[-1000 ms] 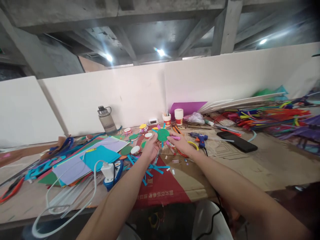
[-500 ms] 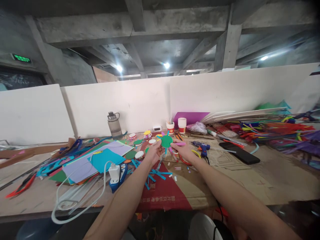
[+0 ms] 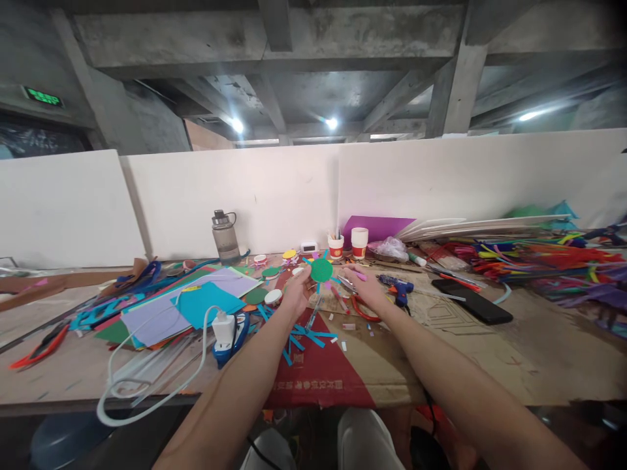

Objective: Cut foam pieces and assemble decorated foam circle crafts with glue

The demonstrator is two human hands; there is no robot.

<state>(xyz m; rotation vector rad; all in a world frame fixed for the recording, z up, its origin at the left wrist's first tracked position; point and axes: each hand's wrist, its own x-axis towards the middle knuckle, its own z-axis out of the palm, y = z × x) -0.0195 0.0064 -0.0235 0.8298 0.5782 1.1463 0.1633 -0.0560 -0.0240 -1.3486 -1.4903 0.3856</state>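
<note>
My left hand (image 3: 297, 292) holds up a green paper disc (image 3: 321, 269) with thin blue strips sticking out around its rim. My right hand (image 3: 365, 289) is just right of the disc and pinches a small pink strip (image 3: 360, 276) between its fingertips. Both hands hover over the middle of the worktable (image 3: 490, 352). Loose blue paper strips (image 3: 306, 338) lie on a red sheet (image 3: 321, 375) below my left wrist. Red-handled scissors (image 3: 361, 308) lie under my right hand.
Coloured paper sheets (image 3: 191, 307) are heaped at the left, with a white plug and cable (image 3: 223, 329). A blue glue gun (image 3: 398, 287), a black phone (image 3: 471, 301) and piles of coloured strips (image 3: 529, 258) lie to the right. A grey water bottle (image 3: 225, 236) and two cups (image 3: 347, 245) stand by the white partition.
My left hand has lifted the green disc a little. My right hand has drawn slightly away from the disc, still pinching the pink strip. The camera has shifted.
</note>
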